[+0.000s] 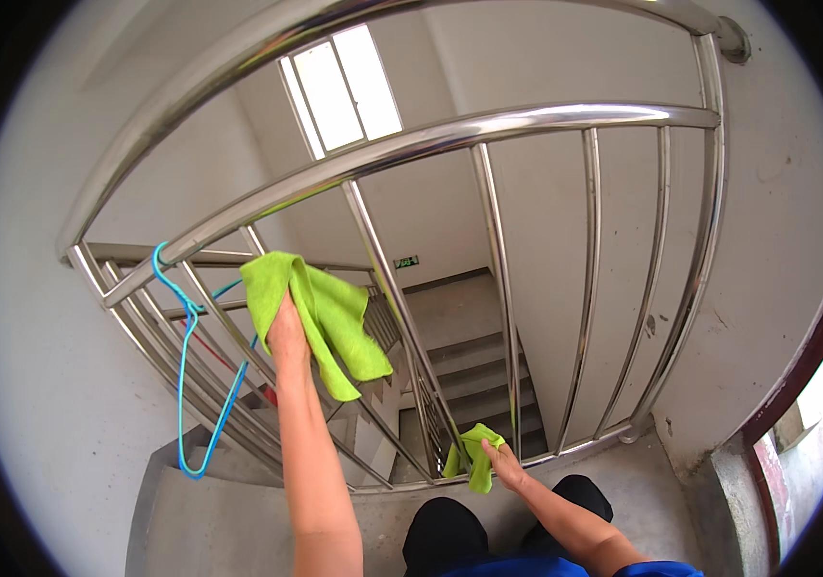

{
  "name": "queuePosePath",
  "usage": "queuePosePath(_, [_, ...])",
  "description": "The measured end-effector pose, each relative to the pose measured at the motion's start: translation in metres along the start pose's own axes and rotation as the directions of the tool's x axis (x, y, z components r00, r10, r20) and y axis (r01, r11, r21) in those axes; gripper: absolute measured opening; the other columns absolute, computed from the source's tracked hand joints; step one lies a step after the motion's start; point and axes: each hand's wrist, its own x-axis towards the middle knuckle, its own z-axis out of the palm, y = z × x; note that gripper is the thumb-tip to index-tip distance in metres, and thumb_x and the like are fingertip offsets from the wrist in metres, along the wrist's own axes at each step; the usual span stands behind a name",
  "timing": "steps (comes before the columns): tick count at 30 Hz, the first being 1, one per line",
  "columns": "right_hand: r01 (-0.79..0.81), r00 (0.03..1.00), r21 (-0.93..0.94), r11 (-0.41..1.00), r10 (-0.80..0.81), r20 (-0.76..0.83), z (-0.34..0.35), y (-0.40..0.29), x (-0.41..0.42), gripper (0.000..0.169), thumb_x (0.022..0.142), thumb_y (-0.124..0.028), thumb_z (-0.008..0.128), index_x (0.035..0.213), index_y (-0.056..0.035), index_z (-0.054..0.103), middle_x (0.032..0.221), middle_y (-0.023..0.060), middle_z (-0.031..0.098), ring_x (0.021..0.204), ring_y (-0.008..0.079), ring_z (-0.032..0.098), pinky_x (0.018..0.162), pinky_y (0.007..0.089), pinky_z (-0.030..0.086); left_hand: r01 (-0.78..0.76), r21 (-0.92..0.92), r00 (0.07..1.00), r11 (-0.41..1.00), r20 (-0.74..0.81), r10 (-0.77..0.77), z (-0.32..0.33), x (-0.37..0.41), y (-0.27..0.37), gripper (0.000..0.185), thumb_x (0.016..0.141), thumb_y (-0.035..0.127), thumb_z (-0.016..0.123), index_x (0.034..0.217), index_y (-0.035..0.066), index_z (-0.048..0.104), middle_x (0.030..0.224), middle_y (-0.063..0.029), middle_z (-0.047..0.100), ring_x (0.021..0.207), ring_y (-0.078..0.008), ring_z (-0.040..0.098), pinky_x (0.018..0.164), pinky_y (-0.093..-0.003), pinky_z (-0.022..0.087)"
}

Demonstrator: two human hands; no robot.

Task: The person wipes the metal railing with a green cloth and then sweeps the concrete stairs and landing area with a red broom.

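Note:
A bright green cloth (339, 317) hangs over my left hand (287, 324), which grips it close to a baluster under the middle rail of the stainless steel railing (411, 148). The fingers of that hand are hidden under the fabric. Lower down, my right hand (504, 461) presses a second green cloth (480, 451) around the foot of another steel baluster (411, 328), just above the bottom rail. Left of my left arm, teal and blue clothes hangers (182, 375) hang from the middle rail.
Beyond the bars, concrete stairs (476, 364) drop to a landing (447, 306). A bright window (346, 86) and a green sign (406, 262) are on the far side. My knees (444, 537) are close to the bottom rail. A dark red frame (801, 368) edges an opening at right.

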Motion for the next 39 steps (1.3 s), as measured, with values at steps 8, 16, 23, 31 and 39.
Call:
queuePosePath(8, [0.722, 0.651, 0.404, 0.562, -0.75, -0.12, -0.014, -0.268, -0.104, 0.072, 0.094, -0.053, 0.043, 0.143, -0.0026, 0.028, 0.143, 0.0134, 0.039, 0.13, 0.0297, 0.039, 0.108, 0.0449, 0.032, 0.314, 0.014, 0.937, 0.949, -0.166, -0.308, -0.045, -0.135, -0.103, 0.032, 0.096, 0.033, 0.053, 0.111, 0.005, 0.058, 0.102, -0.0039, 0.059, 0.09, -0.0151, 0.056, 0.076, -0.0309, 0.048])
queuePosePath(16, [0.681, 0.248, -0.631, 0.37, -0.928, -0.276, 0.005, -0.43, -0.016, 0.039, 0.095, -0.035, 0.052, 0.113, -0.001, 0.052, 0.095, 0.0118, 0.058, 0.088, 0.0232, 0.057, 0.075, 0.038, 0.046, 0.441, 0.12, 0.897, 0.89, -0.09, -0.432, -0.062, -0.188, -0.136, 0.036, 0.096, 0.037, 0.051, 0.111, 0.005, 0.057, 0.102, -0.0047, 0.059, 0.09, -0.0168, 0.057, 0.076, -0.0327, 0.048])
queuePosePath(23, [0.23, 0.065, -0.938, 0.261, -0.965, -0.253, -0.002, -0.39, 0.034, 0.018, 0.088, -0.021, 0.062, 0.083, -0.0043, 0.057, 0.078, 0.0153, 0.058, 0.07, 0.0394, 0.055, 0.058, 0.0459, 0.044, 0.273, 0.197, 0.958, 0.942, -0.15, -0.246, -0.093, -0.175, -0.193, 0.04, 0.097, 0.039, 0.049, 0.114, 0.004, 0.056, 0.105, -0.0063, 0.059, 0.092, -0.0173, 0.057, 0.078, -0.0326, 0.048])
queuePosePath(31, [0.156, 0.433, -0.785, 0.6, -0.755, -0.491, -0.12, -0.037, 0.029, 0.024, 0.088, -0.026, 0.061, 0.083, -0.0038, 0.054, 0.075, 0.0194, 0.056, 0.073, 0.0441, 0.055, 0.061, 0.049, 0.042, 0.012, 0.228, 0.99, 0.974, -0.137, 0.02, -0.065, -0.05, -0.128, 0.042, 0.097, 0.04, 0.048, 0.118, 0.004, 0.055, 0.108, -0.0067, 0.059, 0.094, -0.0168, 0.057, 0.079, -0.0326, 0.048])
queuePosePath(39, [-0.166, 0.795, -0.512, 0.843, -0.193, -0.575, -0.205, 0.1, 0.007, 0.034, 0.09, -0.032, 0.059, 0.102, -0.0006, 0.059, 0.089, 0.017, 0.064, 0.086, 0.0317, 0.062, 0.076, 0.0396, 0.048, 0.069, -0.007, 0.996, 0.998, 0.049, -0.069, -0.028, 0.039, -0.043, 0.046, 0.096, 0.042, 0.05, 0.123, 0.005, 0.052, 0.112, -0.006, 0.057, 0.098, -0.0164, 0.056, 0.082, -0.032, 0.048])
